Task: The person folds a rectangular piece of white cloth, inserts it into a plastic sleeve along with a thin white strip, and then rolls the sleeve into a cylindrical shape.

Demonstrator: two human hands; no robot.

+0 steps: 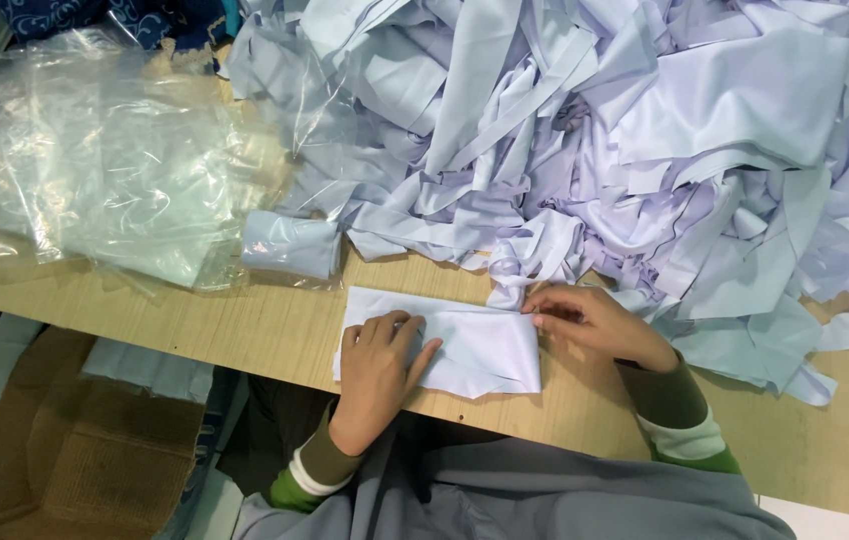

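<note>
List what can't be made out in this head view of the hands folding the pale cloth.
- Left hand: its palm hides the folded cloth beneath.
- Right hand: fingertips press the cloth's right end; what they pinch is unclear.
- Fabric pile: cut off by top and right edges.
- Plastic bags: glare blurs the contents.
- Cardboard box: cut off at the bottom edge.

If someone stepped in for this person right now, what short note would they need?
Left hand: flat on the folded pale cloth, pressing it to the wooden table.
Right hand: fingertips pinching the cloth's upper right edge.
Cloth pile: heaped just behind.
Plastic bags: at the left, one small folded piece beside them.
Done: this cloth lies folded. Left: the heap is unfolded.
</note>
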